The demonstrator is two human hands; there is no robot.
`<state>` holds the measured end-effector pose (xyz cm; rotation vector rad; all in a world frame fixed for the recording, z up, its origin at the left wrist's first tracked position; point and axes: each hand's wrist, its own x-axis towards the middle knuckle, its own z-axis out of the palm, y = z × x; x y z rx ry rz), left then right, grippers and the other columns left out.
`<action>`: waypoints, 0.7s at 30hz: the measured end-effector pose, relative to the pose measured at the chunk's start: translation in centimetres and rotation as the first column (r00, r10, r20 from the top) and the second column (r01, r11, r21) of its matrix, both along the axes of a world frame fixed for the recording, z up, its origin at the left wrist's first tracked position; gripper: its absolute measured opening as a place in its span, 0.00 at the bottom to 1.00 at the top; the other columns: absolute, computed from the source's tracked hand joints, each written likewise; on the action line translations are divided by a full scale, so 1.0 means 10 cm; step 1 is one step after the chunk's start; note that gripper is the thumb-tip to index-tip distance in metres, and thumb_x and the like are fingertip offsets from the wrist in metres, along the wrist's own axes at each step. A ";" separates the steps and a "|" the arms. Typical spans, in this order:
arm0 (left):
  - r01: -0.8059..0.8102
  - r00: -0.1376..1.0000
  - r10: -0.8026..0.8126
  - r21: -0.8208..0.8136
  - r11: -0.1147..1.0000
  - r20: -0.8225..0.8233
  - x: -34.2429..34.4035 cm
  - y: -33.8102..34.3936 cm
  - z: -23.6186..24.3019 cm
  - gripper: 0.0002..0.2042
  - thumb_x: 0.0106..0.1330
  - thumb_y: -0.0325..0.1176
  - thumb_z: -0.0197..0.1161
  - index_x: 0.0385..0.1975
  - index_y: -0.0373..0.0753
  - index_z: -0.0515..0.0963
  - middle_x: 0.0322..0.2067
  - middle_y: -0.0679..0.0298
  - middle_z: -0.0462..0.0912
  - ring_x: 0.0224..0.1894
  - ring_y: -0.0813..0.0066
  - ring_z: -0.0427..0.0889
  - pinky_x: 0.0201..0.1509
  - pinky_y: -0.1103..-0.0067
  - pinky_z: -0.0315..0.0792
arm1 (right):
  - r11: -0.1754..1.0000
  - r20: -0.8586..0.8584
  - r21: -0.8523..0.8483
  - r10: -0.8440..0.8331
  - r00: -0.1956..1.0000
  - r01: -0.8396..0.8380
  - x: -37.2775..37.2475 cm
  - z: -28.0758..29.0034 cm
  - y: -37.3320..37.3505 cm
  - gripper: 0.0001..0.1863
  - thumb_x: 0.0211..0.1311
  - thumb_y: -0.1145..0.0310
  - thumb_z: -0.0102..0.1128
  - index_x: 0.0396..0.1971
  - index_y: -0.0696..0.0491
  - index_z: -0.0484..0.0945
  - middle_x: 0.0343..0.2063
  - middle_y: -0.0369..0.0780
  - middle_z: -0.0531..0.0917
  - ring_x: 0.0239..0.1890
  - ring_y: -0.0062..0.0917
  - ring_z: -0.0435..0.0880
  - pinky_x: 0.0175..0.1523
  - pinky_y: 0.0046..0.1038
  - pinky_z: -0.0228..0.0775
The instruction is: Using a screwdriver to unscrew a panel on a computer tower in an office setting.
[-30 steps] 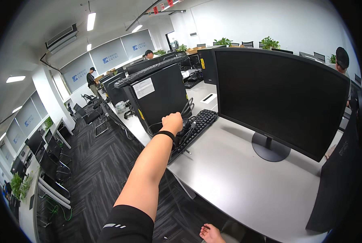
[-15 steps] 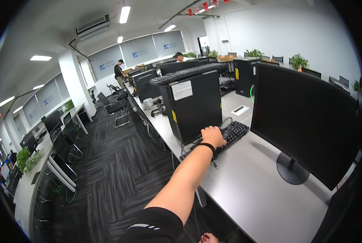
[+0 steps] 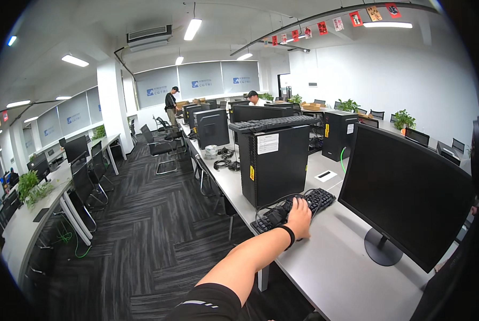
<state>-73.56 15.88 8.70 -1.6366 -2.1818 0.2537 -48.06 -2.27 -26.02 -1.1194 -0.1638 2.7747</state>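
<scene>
My left hand (image 3: 299, 218) reaches across the desk with its fingers curled over a bundle of black cable (image 3: 276, 215). The bundle lies on a black keyboard (image 3: 321, 199), and loops of the cable stick out on both sides of my fingers. Right behind the keyboard a black computer tower (image 3: 279, 166) stands upright, with a white paper label on its side. Another black keyboard (image 3: 271, 124) lies on top of the tower. My right hand does not show.
A black monitor (image 3: 405, 192) on a round base stands at the right of the grey desk (image 3: 352, 278). Farther back are a second tower (image 3: 338, 136), a green cable (image 3: 343, 160) and more monitors. Chairs (image 3: 162, 152) line the carpeted aisle at left. Two people work in the distance.
My view has turned and the desk sits lower in it. My left hand now has its fingers around the cable bundle over the keyboard. My right hand has left the lower edge.
</scene>
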 end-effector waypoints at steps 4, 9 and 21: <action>-0.008 1.000 0.007 -0.083 0.997 -0.014 0.16 -0.03 -0.16 0.39 0.52 0.56 0.63 0.59 0.31 0.68 0.62 0.37 0.61 0.66 0.42 0.57 0.69 0.49 0.43 | 1.000 -0.006 -0.026 0.014 1.000 -0.015 -0.01 0.02 0.01 0.06 0.63 0.63 0.56 0.29 0.48 0.77 0.25 0.34 0.81 0.29 0.24 0.80 0.34 0.31 0.73; -0.090 0.995 0.083 -0.129 0.988 -0.059 0.16 0.04 -0.25 0.22 0.67 0.38 0.52 0.59 0.36 0.71 0.64 0.38 0.61 0.64 0.39 0.61 0.63 0.47 0.54 | 1.000 -0.019 -0.021 0.010 1.000 -0.010 -0.02 0.05 0.00 0.07 0.63 0.63 0.55 0.28 0.48 0.76 0.25 0.34 0.81 0.29 0.24 0.79 0.35 0.31 0.73; -0.080 0.970 0.065 0.058 0.995 0.235 -0.32 -0.08 -0.20 0.21 0.67 0.38 0.50 0.61 0.48 0.69 0.66 0.40 0.56 0.68 0.36 0.53 0.67 0.41 0.42 | 1.000 0.002 -0.020 0.003 1.000 -0.003 -0.01 0.04 0.01 0.06 0.62 0.63 0.58 0.29 0.48 0.77 0.25 0.34 0.81 0.30 0.24 0.80 0.36 0.30 0.73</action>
